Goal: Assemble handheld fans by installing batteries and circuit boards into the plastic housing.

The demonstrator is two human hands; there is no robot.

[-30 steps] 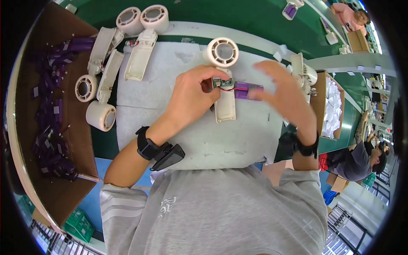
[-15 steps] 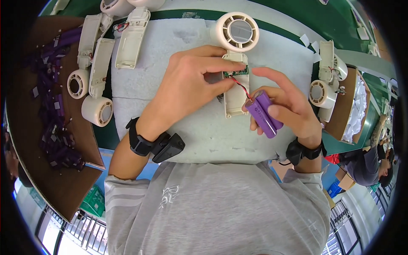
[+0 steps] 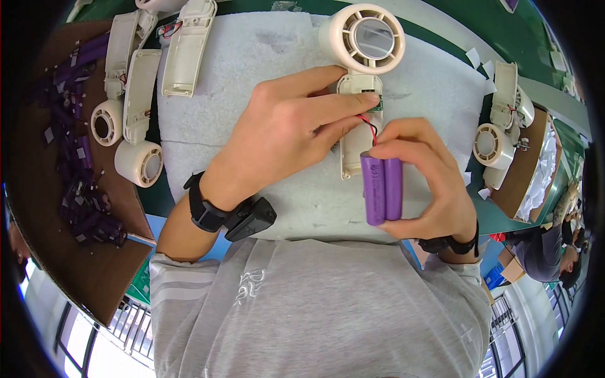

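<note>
A cream handheld fan [image 3: 372, 39] lies with its round head away from me and its handle half exposed toward me. My left hand [image 3: 287, 123] grips that handle from the left, its index fingertip pressed on the small green circuit board [image 3: 377, 107]. The thumb is beside the red and black wires [image 3: 372, 126], partly hiding them. These wires lead to a purple two-cell battery pack [image 3: 382, 189]. My right hand [image 3: 441, 183] holds the pack by its two ends, fingers at the top and thumb at the bottom, over the lower right of the handle.
A white padded mat [image 3: 252, 50] lies beneath the work. At left, an open cardboard box [image 3: 120, 283] holds many purple battery packs, with cream fan parts [image 3: 142, 94] beside it. More fan parts [image 3: 495, 145] and a carton [image 3: 535, 170] of white pieces are at right.
My right hand has turned the battery pack from tilted to nearly upright and now grips it by its ends. The left hand stays at the board; the view has shifted slightly.
</note>
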